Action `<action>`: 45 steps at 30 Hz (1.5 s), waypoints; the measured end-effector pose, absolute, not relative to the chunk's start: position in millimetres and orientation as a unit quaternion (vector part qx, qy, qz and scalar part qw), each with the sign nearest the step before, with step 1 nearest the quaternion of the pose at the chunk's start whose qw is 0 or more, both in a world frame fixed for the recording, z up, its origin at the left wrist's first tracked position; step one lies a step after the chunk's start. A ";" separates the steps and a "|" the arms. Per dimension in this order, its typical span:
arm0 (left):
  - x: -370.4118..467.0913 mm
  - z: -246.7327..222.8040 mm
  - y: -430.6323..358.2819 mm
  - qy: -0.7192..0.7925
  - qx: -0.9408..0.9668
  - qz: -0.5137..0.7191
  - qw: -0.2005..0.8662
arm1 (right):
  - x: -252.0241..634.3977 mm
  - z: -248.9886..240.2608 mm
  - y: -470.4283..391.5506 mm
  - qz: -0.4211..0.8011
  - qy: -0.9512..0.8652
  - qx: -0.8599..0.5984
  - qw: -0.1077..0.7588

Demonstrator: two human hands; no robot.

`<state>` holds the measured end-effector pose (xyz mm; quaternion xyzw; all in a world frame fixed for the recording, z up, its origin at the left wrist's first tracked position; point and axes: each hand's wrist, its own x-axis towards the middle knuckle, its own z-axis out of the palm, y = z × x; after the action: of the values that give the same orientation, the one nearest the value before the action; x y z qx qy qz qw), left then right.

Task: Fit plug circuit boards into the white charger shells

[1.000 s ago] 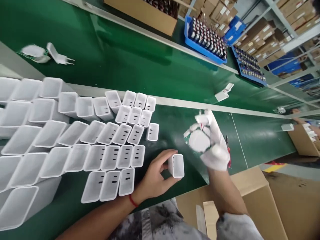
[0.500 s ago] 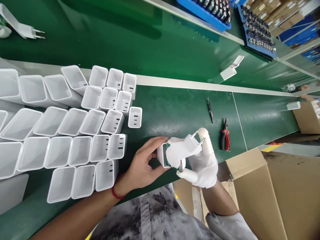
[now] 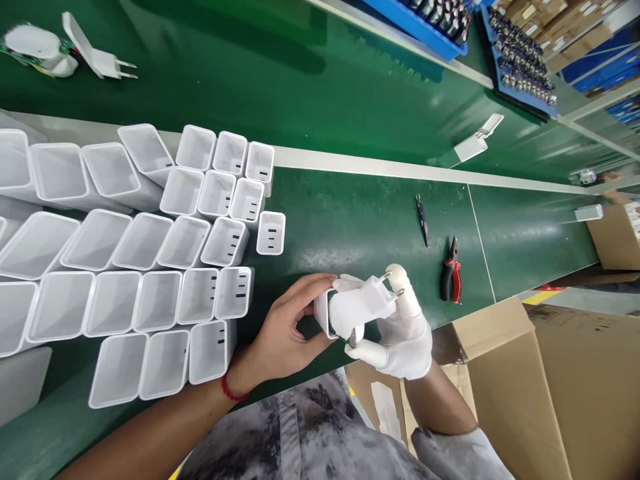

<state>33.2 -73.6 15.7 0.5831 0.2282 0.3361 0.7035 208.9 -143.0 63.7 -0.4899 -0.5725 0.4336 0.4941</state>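
My left hand (image 3: 293,320), bare with a red bracelet at the wrist, grips a white plastic charger housing (image 3: 321,313) with its open end facing right. My right hand (image 3: 403,340), in a white glove, holds a white two-pin plug piece (image 3: 363,303) by its pin side and lower edge. The inner end of the plug piece sits at the housing's mouth, tilted up to the right. Only a little of the green circuit board shows at the opening. To the left stand rows of open white housings (image 3: 160,300), several with slots in their bottoms.
Pliers (image 3: 451,273) with red and black handles and dark tweezers (image 3: 423,220) lie on the green bench to the right. Plug assemblies (image 3: 103,60) rest on the strip behind the pale rail (image 3: 350,163). Blue trays (image 3: 520,67) stand at the back; an open carton (image 3: 545,387) is beside me.
The plug piece has moved left and closer into the housing, covering more of the circuit board. Pieces on the strip behind the rail have shifted right, bringing another into view at far left.
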 end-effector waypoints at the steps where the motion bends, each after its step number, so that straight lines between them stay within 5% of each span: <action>1: 33.3 16.4 -73.1 0.229 0.586 0.336 0.701 | 208.4 64.4 -143.4 0.434 -0.572 -0.497 0.488; 10: 35.1 16.5 -74.9 0.253 0.599 0.346 0.677 | 209.7 72.0 -139.4 0.430 -0.607 -0.539 0.396; 14: 38.0 12.6 -78.9 0.303 0.561 0.337 0.692 | 201.6 67.5 -146.0 0.464 -0.469 -0.607 0.443; 20: 38.9 13.0 -76.1 0.298 0.682 0.377 0.552 | 176.2 54.5 -148.3 0.548 -0.383 -0.590 0.452; 26: 28.1 23.2 -72.8 0.259 0.632 0.346 0.643 | 195.8 54.1 -144.5 0.580 -0.379 -0.562 0.453; 45: 30.4 31.1 -69.5 0.325 0.611 0.288 0.661 | 186.9 52.9 -140.2 0.617 -0.268 -0.566 0.476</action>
<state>30.4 -69.5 31.1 0.6114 0.3252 0.2879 0.6615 186.9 -140.2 52.9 -0.5662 -0.2676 0.6174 0.4761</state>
